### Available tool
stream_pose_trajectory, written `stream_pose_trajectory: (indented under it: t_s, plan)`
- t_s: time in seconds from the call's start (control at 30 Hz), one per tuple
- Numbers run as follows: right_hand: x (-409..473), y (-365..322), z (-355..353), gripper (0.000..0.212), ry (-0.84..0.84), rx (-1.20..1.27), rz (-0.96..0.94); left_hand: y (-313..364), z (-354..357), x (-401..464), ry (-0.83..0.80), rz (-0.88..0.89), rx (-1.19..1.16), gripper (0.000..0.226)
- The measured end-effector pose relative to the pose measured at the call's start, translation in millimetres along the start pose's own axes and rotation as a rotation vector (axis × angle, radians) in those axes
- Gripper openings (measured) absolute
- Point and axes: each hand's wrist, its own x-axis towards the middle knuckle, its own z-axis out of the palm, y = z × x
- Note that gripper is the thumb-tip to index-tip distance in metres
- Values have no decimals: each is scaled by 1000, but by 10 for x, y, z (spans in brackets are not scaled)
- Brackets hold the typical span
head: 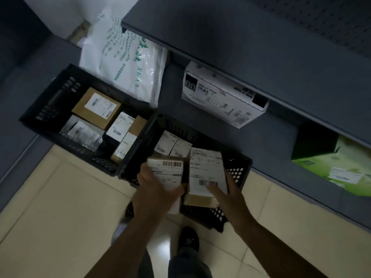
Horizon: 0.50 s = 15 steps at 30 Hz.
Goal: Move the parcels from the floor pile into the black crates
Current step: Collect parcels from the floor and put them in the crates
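Over the near crate (pixel 239 171), the left hand (pixel 154 189) grips one parcel (pixel 166 173) and the right hand (pixel 224 194) clasps another (pixel 206 169); both crates hold several already, the floor pile apparently out of view.

black crates (pixel 239 163), brown parcels (pixel 96 108), green box (pixel 339 165)
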Motion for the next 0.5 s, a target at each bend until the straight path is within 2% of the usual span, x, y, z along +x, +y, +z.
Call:
stream_pose_trajectory:
  t_s: [0.1,0.23,0.33,0.4,0.5]
  plan:
    - [43,110,61,62,85,118,72,61,87,208,-85,45,43,117]
    - [43,96,122,57,166,283,98,58,119,386,-191,62,42,109]
    - [89,111,258,54,259,311,74,12,99,557,-251,97,78,119]
    - [191,161,341,49,350,315,78,-28,111,689,-258,141,75,126]
    - [407,348,443,40,430,325,105,-72,141,891,-214,198,20,122]
